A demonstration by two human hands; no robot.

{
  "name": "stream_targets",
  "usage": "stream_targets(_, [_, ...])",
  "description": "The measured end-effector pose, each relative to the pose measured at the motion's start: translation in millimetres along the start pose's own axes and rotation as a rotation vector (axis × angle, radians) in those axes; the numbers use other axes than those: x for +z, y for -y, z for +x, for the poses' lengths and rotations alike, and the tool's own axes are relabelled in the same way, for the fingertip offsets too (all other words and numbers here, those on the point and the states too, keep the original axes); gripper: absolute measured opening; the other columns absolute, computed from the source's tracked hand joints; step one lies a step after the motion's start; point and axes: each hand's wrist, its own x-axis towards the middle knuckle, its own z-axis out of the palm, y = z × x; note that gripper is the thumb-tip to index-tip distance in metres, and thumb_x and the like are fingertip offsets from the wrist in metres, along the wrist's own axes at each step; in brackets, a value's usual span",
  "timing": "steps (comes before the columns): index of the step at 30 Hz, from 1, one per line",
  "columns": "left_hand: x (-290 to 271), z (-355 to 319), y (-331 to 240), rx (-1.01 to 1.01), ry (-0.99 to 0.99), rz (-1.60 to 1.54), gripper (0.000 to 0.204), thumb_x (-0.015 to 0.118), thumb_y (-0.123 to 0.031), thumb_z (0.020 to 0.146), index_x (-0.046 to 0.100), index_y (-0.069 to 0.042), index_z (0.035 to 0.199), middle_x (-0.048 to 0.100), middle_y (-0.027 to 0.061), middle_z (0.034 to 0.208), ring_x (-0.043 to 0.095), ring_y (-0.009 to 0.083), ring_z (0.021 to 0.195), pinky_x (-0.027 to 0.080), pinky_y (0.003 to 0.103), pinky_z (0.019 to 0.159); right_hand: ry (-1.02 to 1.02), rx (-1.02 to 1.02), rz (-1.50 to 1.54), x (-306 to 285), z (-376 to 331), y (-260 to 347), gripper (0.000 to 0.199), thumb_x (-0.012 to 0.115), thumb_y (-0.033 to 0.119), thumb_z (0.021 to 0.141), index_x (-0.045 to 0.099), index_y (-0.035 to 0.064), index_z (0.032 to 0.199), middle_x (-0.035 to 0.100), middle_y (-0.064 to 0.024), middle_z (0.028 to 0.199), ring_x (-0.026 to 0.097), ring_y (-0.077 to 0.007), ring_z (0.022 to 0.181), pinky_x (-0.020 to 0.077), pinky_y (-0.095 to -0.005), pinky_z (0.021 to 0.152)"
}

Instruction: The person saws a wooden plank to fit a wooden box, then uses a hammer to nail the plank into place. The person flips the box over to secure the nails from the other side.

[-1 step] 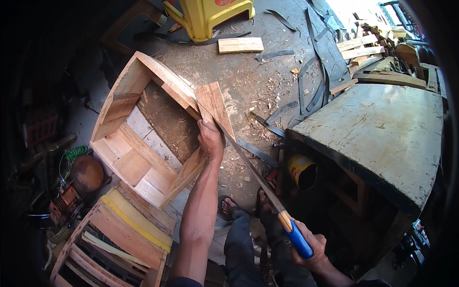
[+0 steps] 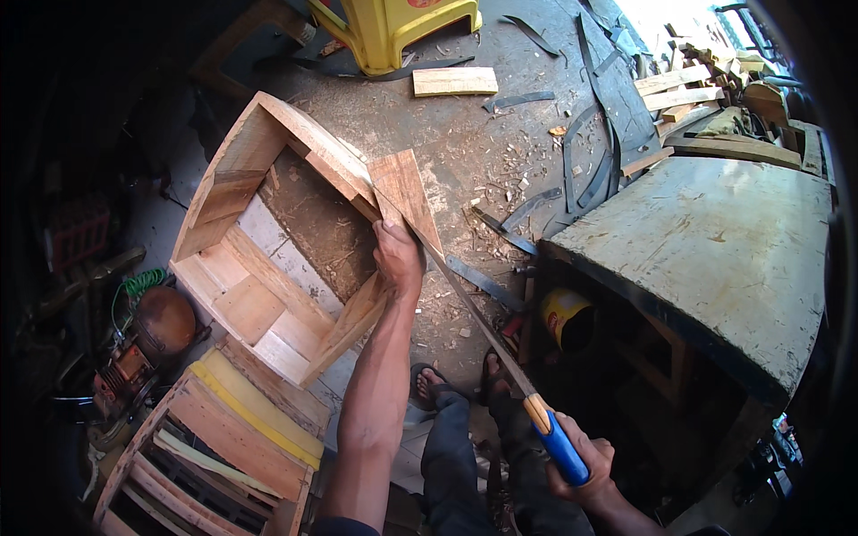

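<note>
A large wooden frame of pale pieces, with angled corners, stands tilted on the floor to the left. At its right corner a short, wide wooden board sticks outward. My left hand is closed on the wood at that corner, most of its fingertips hidden behind it. A hand saw with a long narrow blade runs slantwise from the board to my right hand. The blade's far end lies over the board, close to my left hand. My right fingers wrap around the saw's blue and wood-coloured handle.
To the right stands a worn, pale-topped table, a yellow container beneath it. A yellow stool is at the top. Black strips, shavings and a loose wood block lie on the floor. A slatted wooden piece and a compressor-like machine are lower left.
</note>
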Motion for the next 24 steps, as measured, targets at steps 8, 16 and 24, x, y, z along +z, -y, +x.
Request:
stream_targets(8, [-6,3,4,0.038,0.105,-0.098,0.034,0.036,-0.032,0.11,0.054,-0.003,0.11,0.064,0.0344,0.094,0.062,0.0545,0.095,0.044,0.065,0.081,-0.019,0.046,0.078,77,124,-27,0.07,0.074,0.004,0.076,0.058,0.0082,0.143,0.073,-0.0233,0.089,0.074,-0.0374,0.072,0.0607,-0.0414,0.066])
stream_targets(16, [0,3,-3,0.033,0.068,-0.115,0.042,0.033,-0.037,0.111,0.054,-0.001,0.107,0.068,0.0305,0.094,0.065,0.0546,0.092,0.048,0.063,0.078,-0.03,0.022,0.125,58,99,-40,0.07,0.073,0.003,0.074,0.058,0.0059,0.142,0.074,-0.0237,0.094,0.075,-0.0365,0.073,0.0621,-0.0406,0.067])
stream_targets(24, [0,12,5,0.02,-0.009,-0.011,0.036,0.036,-0.032,0.11,0.055,-0.002,0.107,0.068,0.031,0.091,0.065,0.0541,0.09,0.049,0.063,0.075,0.041,0.004,0.116,9,24,-13,0.074,0.074,0.0,0.07,0.057,0.0015,0.142,0.072,-0.0228,0.121,0.077,-0.0345,0.089,0.0638,-0.0378,0.083])
